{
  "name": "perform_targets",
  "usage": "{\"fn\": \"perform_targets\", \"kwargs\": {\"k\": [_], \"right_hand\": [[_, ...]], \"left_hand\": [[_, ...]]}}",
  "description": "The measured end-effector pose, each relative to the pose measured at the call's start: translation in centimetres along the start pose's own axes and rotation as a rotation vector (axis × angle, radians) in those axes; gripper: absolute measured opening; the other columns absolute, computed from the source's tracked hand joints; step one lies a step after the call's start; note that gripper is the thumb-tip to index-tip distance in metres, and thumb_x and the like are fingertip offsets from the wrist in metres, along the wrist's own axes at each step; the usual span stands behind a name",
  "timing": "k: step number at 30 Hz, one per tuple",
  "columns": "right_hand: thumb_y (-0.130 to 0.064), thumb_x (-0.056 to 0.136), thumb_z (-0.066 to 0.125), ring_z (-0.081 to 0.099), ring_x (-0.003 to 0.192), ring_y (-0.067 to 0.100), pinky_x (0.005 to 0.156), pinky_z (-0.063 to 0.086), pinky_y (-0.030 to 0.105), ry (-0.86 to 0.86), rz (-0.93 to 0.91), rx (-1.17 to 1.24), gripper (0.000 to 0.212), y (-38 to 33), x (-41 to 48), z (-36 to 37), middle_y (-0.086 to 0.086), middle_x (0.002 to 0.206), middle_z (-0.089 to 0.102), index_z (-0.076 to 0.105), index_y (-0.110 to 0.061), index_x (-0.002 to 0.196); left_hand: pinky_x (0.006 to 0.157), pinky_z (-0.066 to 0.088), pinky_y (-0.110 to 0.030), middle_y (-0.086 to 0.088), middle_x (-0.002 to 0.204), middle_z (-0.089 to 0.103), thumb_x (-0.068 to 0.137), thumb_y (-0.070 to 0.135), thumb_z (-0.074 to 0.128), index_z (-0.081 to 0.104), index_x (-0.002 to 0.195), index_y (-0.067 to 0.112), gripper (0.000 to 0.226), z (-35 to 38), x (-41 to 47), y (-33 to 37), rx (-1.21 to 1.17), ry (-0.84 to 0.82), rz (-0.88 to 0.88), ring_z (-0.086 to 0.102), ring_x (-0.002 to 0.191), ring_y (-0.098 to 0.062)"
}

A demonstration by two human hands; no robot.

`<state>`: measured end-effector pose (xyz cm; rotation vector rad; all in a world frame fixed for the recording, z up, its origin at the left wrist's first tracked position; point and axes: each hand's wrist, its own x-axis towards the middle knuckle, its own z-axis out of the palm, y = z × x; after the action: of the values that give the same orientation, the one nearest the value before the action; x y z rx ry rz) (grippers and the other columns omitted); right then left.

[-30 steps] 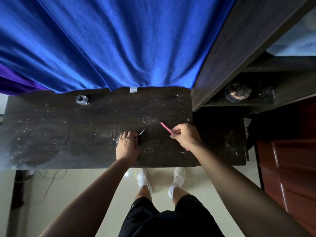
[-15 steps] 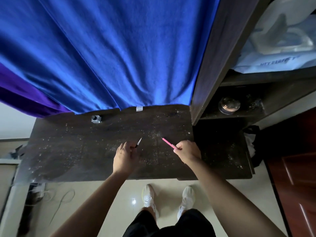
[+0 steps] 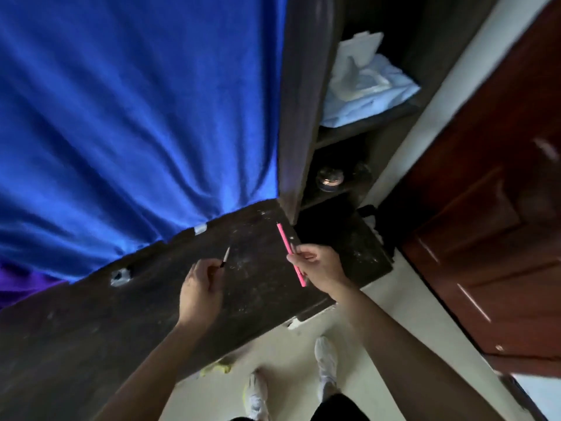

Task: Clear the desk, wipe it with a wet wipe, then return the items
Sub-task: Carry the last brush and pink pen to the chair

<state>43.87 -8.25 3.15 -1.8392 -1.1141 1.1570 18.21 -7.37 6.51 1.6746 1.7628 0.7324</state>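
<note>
The dark, dust-speckled desk (image 3: 91, 329) runs slantwise across the tilted view. My left hand (image 3: 200, 290) hovers over its middle and pinches a thin dark pen (image 3: 225, 258) with a pale tip. My right hand (image 3: 318, 268) is raised near the desk's right end and grips a pink pen (image 3: 285, 244) that points up and away. A small clear bottle (image 3: 119, 276) stands near the desk's back edge, left of both hands.
A blue curtain (image 3: 136, 117) hangs behind the desk. To the right, a dark shelf unit (image 3: 303, 86) holds a round jar (image 3: 329, 179) and light blue bags (image 3: 364, 86). A red-brown wooden door (image 3: 501, 223) stands at far right. A yellowish scrap (image 3: 217, 368) lies on the floor.
Both hands have lifted their pens off the desk. The view has swung right and tilted, bringing the shelves and the door into view.
</note>
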Motion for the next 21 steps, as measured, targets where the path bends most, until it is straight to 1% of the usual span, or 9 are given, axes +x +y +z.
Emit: {"fn": "perform_targets", "kwargs": {"k": [1, 2, 5, 7, 9, 11, 13, 18, 21], "right_hand": [[-0.027, 0.085, 0.081, 0.068, 0.064, 0.008, 0.063, 0.058, 0.032, 0.055, -0.006, 0.067, 0.007, -0.4, -1.2, -1.3, -0.008, 0.072, 0.074, 0.075, -0.029, 0.086], [-0.025, 0.085, 0.081, 0.067, 0.062, 0.008, 0.061, 0.056, 0.029, 0.116, -0.025, 0.108, 0.009, -0.7, -2.6, -2.8, -0.004, 0.07, 0.074, 0.075, -0.03, 0.083], [-0.029, 0.086, 0.08, 0.065, 0.06, 0.002, 0.06, 0.048, 0.013, 0.287, -0.039, 0.162, 0.006, -1.2, -8.0, -7.9, -0.007, 0.068, 0.073, 0.075, -0.032, 0.084], [-0.029, 0.086, 0.08, 0.067, 0.064, 0.003, 0.063, 0.049, 0.013, 0.43, -0.025, 0.218, 0.005, -0.7, -12.3, -11.5, -0.005, 0.073, 0.074, 0.077, -0.025, 0.089], [-0.022, 0.088, 0.078, 0.063, 0.06, 0.003, 0.062, 0.048, 0.014, 0.571, -0.028, 0.26, 0.008, 0.1, -16.8, -14.7, -0.002, 0.072, 0.074, 0.078, -0.017, 0.094], [-0.015, 0.089, 0.076, 0.057, 0.056, 0.002, 0.059, 0.045, 0.013, 0.711, -0.042, 0.3, 0.006, 1.3, -22.0, -17.6, 0.002, 0.069, 0.071, 0.078, -0.013, 0.094], [-0.017, 0.088, 0.078, 0.057, 0.057, 0.002, 0.058, 0.045, 0.013, 0.835, -0.027, 0.321, 0.006, 2.5, -27.1, -20.0, 0.009, 0.073, 0.073, 0.079, -0.016, 0.093], [-0.022, 0.086, 0.08, 0.061, 0.06, 0.008, 0.059, 0.048, 0.014, 1.076, 0.02, 0.382, 0.01, 7.6, -40.9, -25.0, 0.012, 0.077, 0.075, 0.078, -0.019, 0.095], [-0.022, 0.086, 0.08, 0.063, 0.061, 0.01, 0.058, 0.05, 0.015, 1.204, 0.026, 0.416, 0.008, 11.9, -49.9, -27.3, 0.008, 0.076, 0.076, 0.078, -0.019, 0.093]], "left_hand": [[0.08, 0.049, -0.04, -0.011, 0.094, 0.067, 0.089, 0.005, 0.066, 0.067, 0.103, 0.006, 0.013, 0.4, 0.4, 1.2, -0.018, -0.036, 0.043, 0.063, 0.087, -0.031], [0.078, 0.046, -0.036, -0.01, 0.093, 0.067, 0.09, 0.006, 0.066, 0.066, 0.103, 0.007, 0.013, 1.0, 0.7, 2.6, -0.036, -0.074, 0.089, 0.063, 0.086, -0.029], [0.074, 0.039, -0.026, -0.003, 0.089, 0.066, 0.091, 0.006, 0.065, 0.065, 0.102, 0.01, 0.011, 3.5, 0.4, 7.7, -0.123, -0.185, 0.245, 0.061, 0.083, -0.022], [0.072, 0.04, -0.018, 0.0, 0.087, 0.066, 0.093, 0.007, 0.064, 0.064, 0.103, 0.014, 0.012, 5.7, -1.0, 11.9, -0.201, -0.279, 0.323, 0.06, 0.079, -0.013], [0.066, 0.041, -0.012, 0.007, 0.085, 0.065, 0.095, 0.01, 0.062, 0.062, 0.102, 0.021, 0.013, 7.6, -3.4, 16.0, -0.281, -0.38, 0.399, 0.057, 0.072, 0.001], [0.067, 0.04, -0.005, 0.01, 0.088, 0.063, 0.096, 0.012, 0.06, 0.06, 0.102, 0.025, 0.014, 9.5, -7.0, 19.9, -0.321, -0.497, 0.491, 0.058, 0.075, 0.006], [0.071, 0.038, -0.002, 0.007, 0.093, 0.063, 0.097, 0.011, 0.059, 0.06, 0.105, 0.019, 0.012, 11.1, -10.9, 23.2, -0.333, -0.573, 0.594, 0.058, 0.081, 0.005], [0.07, 0.038, 0.0, 0.017, 0.089, 0.06, 0.096, 0.011, 0.06, 0.057, 0.102, 0.023, 0.014, 14.6, -23.7, 30.1, -0.388, -0.722, 0.772, 0.058, 0.082, 0.003], [0.071, 0.039, 0.0, 0.015, 0.09, 0.061, 0.095, 0.009, 0.061, 0.059, 0.103, 0.021, 0.014, 17.3, -32.5, 32.6, -0.435, -0.809, 0.849, 0.057, 0.082, 0.01]]}}
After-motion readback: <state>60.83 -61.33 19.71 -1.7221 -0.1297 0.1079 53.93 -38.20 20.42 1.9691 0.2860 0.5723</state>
